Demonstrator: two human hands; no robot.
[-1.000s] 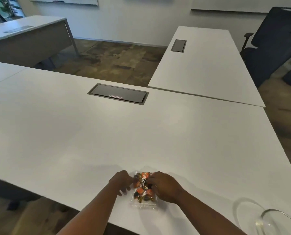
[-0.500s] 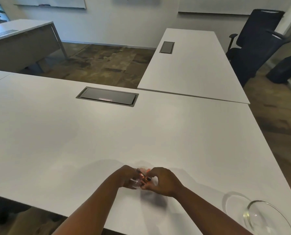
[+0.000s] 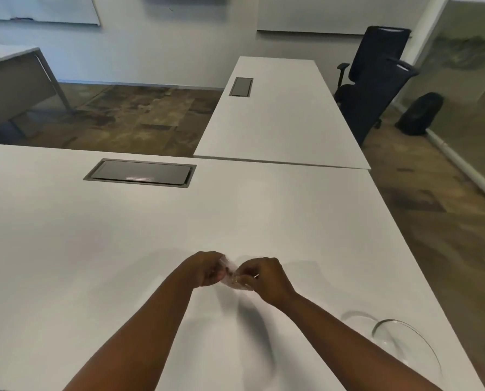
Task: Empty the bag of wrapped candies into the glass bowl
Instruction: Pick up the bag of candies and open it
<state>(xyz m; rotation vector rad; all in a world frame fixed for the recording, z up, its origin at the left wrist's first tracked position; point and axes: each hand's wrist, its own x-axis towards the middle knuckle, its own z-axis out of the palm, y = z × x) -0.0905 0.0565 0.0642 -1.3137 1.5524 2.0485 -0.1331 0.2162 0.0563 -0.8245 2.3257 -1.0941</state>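
Risk: you tear the bag point(image 3: 232, 275) open well left of the bowl point(image 3: 405, 345); a sudden split scatters candies over the table point(image 3: 122, 249). Grip: your left hand point(image 3: 207, 268) and right hand point(image 3: 263, 275) each pinch the bag's top, lifted between them.

The broad, flat laminate table top point(image 3: 263, 215) was plain white, and its rectangular cable hatch point(image 3: 139, 174) was grey. The round glass bowl point(image 3: 405, 345) was clear and colourless. The crumpled plastic candy bag point(image 3: 231, 273) was transparent, with blurred brownish specks inside. The mesh-backed office chair point(image 3: 374, 80) was dark navy, and the patchwork floor point(image 3: 139, 119) was mottled brown and tan.
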